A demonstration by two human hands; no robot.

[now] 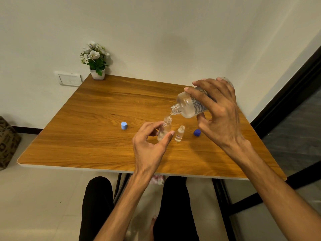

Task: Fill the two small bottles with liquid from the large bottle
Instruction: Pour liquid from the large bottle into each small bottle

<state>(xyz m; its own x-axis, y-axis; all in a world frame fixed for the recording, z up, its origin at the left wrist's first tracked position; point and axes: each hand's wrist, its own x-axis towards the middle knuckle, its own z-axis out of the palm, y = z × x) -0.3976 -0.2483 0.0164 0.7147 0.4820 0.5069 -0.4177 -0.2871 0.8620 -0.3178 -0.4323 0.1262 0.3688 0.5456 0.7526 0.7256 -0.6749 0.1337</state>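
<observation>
Right hand (218, 110): grips tilted large bottle (189, 105), pouring.
Left hand (151, 145): pinches taller small bottle (165, 129), steadying it.
Second small bottle (179, 133): waits.

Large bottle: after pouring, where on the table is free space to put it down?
Bare wood lies between the flower pot and the light blue cap, and along the near table edge on the left. The area is crowded around the left hand, the two small bottles and the dark blue cap.
</observation>
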